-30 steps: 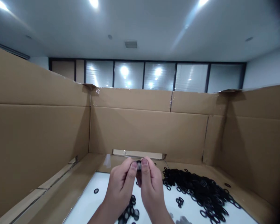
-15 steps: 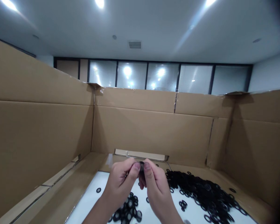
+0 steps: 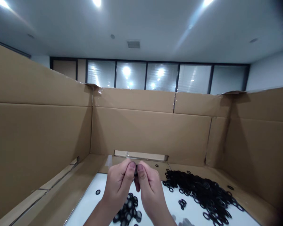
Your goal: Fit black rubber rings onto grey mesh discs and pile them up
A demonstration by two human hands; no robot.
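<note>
Two bare hands, the left hand [image 3: 119, 188] and the right hand [image 3: 149, 191], rise at lower centre of the frame, curled close together. Their thumbs and fingertips pinch a small black ring [image 3: 135, 170] just above the white desk [image 3: 87, 204], holding it up clear of everything else. The fingers nearly hide the ring, so which way it faces cannot be told. Below the hands lies a cluster of black rings with grey centres [image 3: 129, 207]. To the lower right spreads a large heap of black rubber O-rings [image 3: 202, 191], and a single ring [image 3: 98, 192] lies apart at the left. Tall cardboard walls [image 3: 151, 131] stand along the desk's back and sides, apparently to pen the loose rings in. Beyond them, glass office windows [image 3: 160, 77] line the far wall.
</note>
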